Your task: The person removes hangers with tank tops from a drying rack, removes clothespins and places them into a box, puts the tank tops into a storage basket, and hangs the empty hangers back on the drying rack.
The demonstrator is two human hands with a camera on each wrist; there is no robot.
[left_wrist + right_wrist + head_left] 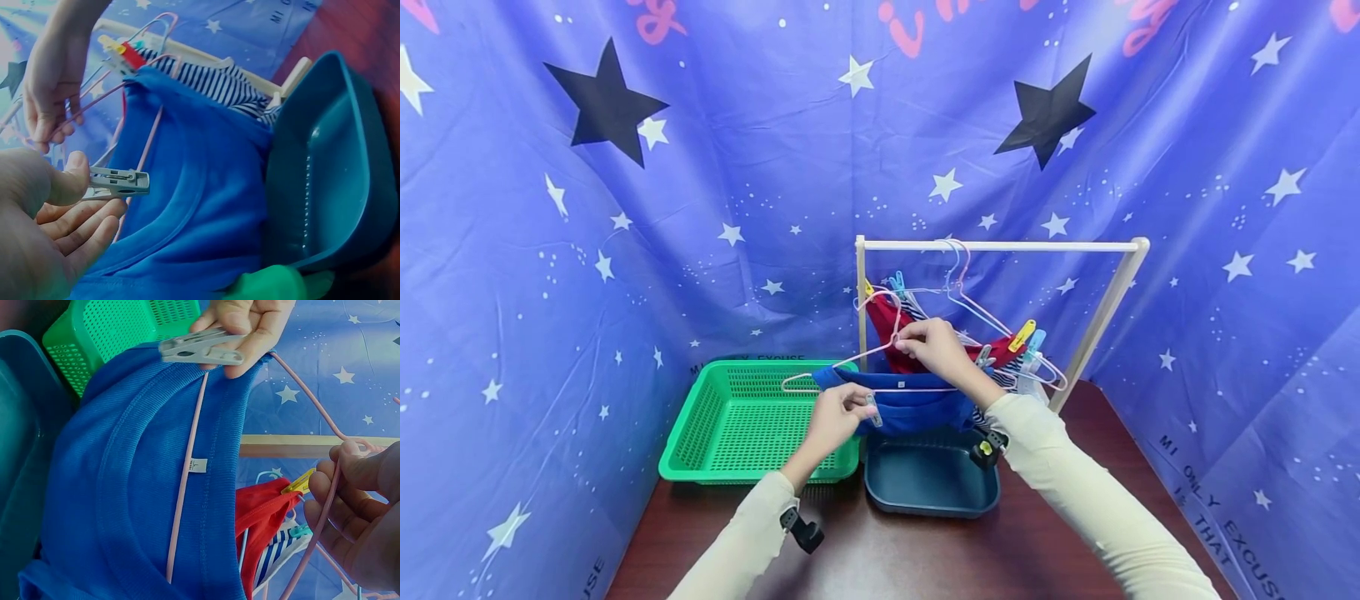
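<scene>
A blue garment (917,410) with a ribbed neckline hangs on a pink hanger (184,500), in front of the rack. My right hand (936,346) pinches that hanger's wire just below its hook. At the garment's left side, my left hand (835,414) holds a grey clothespin (122,181) between thumb and fingers, its jaws pointing toward the blue cloth. Another grey clothespin (985,357) sits at the garment's right end. A small white label (199,465) shows inside the neckline.
Behind the garment, a rack (1000,246) carries hangers with a red garment (883,321) and a striped one (219,87), held by yellow and blue clothespins. A green basket (730,425) stands left on the table (917,554). Beside it is a dark blue bin (932,479).
</scene>
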